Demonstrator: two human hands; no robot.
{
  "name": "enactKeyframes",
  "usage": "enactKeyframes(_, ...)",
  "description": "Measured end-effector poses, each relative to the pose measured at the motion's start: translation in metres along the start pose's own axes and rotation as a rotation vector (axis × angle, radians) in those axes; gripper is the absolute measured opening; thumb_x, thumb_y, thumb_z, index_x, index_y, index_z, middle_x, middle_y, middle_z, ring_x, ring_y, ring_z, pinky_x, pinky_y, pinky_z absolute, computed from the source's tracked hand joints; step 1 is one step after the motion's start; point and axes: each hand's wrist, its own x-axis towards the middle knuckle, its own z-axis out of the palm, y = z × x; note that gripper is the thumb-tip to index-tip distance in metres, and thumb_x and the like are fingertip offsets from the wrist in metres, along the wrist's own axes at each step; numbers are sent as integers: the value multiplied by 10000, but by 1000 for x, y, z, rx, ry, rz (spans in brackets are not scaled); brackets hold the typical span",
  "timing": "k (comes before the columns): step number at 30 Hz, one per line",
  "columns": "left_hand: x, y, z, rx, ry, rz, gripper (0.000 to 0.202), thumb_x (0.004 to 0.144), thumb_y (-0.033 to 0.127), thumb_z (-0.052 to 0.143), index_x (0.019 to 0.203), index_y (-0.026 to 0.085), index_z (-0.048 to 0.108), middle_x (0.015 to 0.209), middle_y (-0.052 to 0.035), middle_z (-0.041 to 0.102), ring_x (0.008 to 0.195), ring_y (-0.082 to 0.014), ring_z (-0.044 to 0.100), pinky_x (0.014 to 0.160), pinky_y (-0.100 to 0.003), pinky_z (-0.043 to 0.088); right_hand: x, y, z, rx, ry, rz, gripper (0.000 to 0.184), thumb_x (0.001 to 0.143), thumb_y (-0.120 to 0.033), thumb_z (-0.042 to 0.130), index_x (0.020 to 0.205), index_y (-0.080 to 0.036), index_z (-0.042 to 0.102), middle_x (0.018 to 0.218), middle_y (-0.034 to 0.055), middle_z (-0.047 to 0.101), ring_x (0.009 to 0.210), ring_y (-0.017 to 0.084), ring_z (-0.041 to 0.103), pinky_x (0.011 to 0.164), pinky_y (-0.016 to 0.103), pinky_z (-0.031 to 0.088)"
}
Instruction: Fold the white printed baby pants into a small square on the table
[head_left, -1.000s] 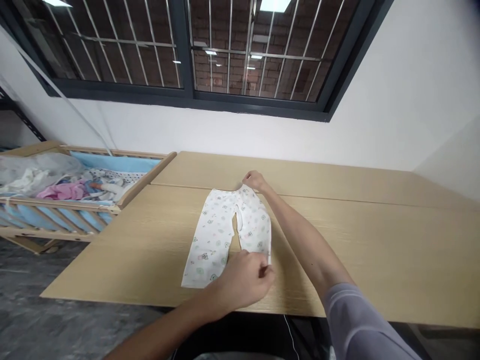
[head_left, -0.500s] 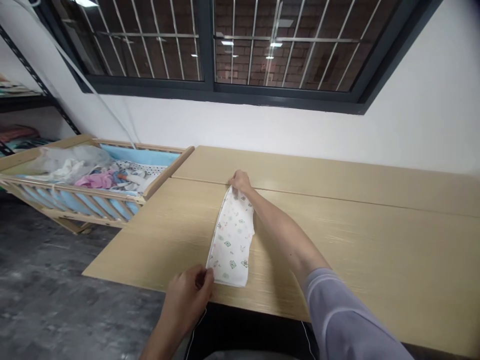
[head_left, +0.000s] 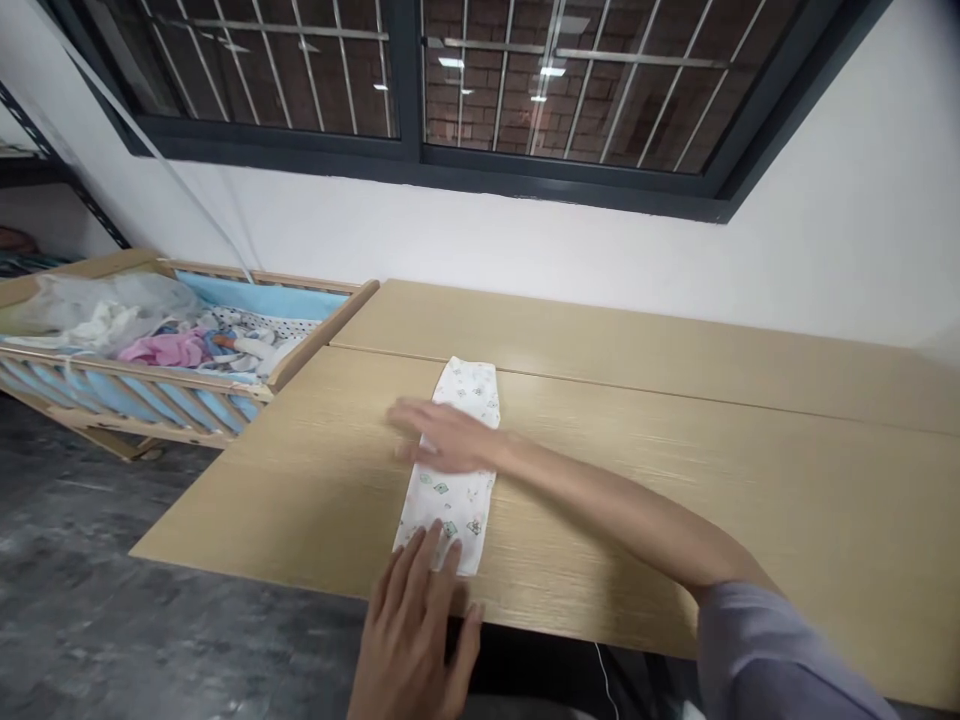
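I no longer pinch the folded baby trousers (head_left: pixel 454 468); my right hand (head_left: pixel 442 438) and left hand (head_left: pixel 415 620) now press flat, open-palmed.

A wooden table (head_left: pixel 675 470) stands against a white wall (head_left: pixel 600 250). Touching the table's left end is a wooden crib (head_left: pixel 319 333) with blue lining, holding a heap of clothes (head_left: pixel 161 348). Above the table runs a dark-framed barred window (head_left: pixel 409 90); below its left end lies grey floor (head_left: pixel 75 570).
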Motion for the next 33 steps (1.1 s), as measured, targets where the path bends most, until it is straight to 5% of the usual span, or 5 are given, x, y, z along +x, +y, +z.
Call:
enactKeyframes(7, -18, 15, 27, 127, -41, 55, 592, 872, 414, 639, 1416, 193, 561, 1420, -193, 602, 1316, -410, 551, 1002, -480, 502, -51, -21, 41, 41, -180, -222, 623, 1022, -416, 482, 1565, -149, 336, 1645, 154, 277, 1546, 239, 218, 1245, 445, 227)
enactKeyframes(14, -14, 19, 24, -21, -60, -88, 541, 907, 505, 630, 1383, 250, 594, 1477, -145, 568, 1356, -365, 524, 1084, -465, 442, -14, 77, 23, -113, -183, 102, 788, 1015, -664, 259, 1630, -180, 162, 1688, 96, 88, 1572, 251, 62, 1278, 469, 42)
enactKeyframes(23, -5, 14, 14, 58, -60, 30, 471, 942, 449, 593, 1344, 204, 625, 1380, -158, 644, 1259, -328, 606, 1021, -411, 467, 16, 176, 1, -231, -86, 260, 773, 1010, -659, 158, 1636, -206, 142, 1694, 53, 96, 1571, 269, 86, 1276, 511, 60)
enactKeyframes(29, -5, 16, 16, 52, -91, 18, 517, 925, 382, 637, 1405, 204, 567, 1435, -151, 602, 1303, -333, 573, 1029, -432, 479, 16, 173, 0, -241, -48, 241, 735, 1035, -596, 191, 1628, -162, 168, 1689, 108, 131, 1568, 278, 108, 1270, 536, 78)
enactKeyframes(33, 4, -9, 11, -131, -56, 20, 504, 952, 250, 589, 1434, 132, 506, 1363, -129, 659, 1282, -259, 588, 1063, -382, 479, 2, 129, -11, -288, 78, 170, 653, 1058, -490, 292, 1586, -106, 278, 1676, 187, 179, 1560, 315, 139, 1254, 556, 142)
